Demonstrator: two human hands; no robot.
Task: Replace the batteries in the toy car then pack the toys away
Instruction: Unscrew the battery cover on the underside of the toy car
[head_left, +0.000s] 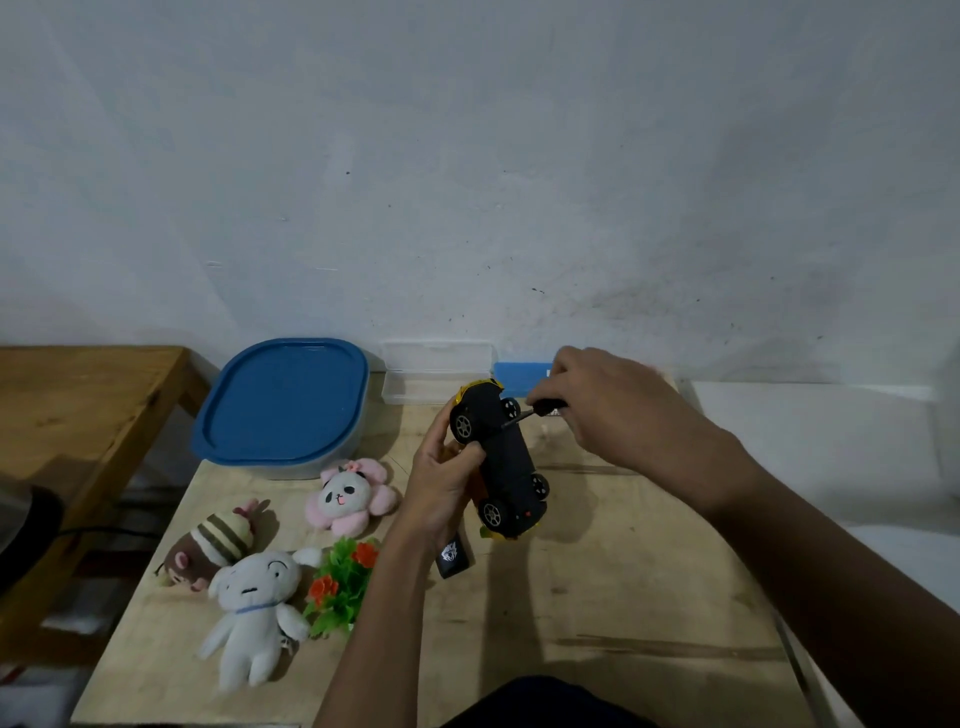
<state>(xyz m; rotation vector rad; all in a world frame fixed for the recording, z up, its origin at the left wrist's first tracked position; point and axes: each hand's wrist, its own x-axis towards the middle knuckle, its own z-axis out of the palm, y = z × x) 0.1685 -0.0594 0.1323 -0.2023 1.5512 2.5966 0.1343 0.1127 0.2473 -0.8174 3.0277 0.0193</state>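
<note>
Now, toy car (506, 460): we hold it off the desk (623, 597), above the far middle, black underside and four wheels turned toward us, yellow body showing at both ends
Left hand (447, 480): our fingers and thumb curl round the car's side and grip it near its middle
Right hand (613, 410): our fingers pinch the black handle of the screwdriver (540, 408)
Screwdriver: its thin shaft slants down and to the left, the tip meeting the underside beside the far wheels
Black remote (454, 558): it lies on the desk under our left wrist, partly hidden, with a white emblem on top
Container (283, 402): it sits at the desk's far left corner with its blue lid on
Clear box (436, 384): it stands at the far edge against the wall, just right of the container
Blue block (519, 376): we see it at the far edge, partly behind our right hand
Panda plush (350, 493): it lies just in front of the container
Striped-hat plush (215, 545): it lies near the left edge
White plush (257, 603): it lies on its back, touching the striped-hat plush
Plastic plant (343, 577): green leaves and orange flowers lie between the white plush and our left forearm
</note>
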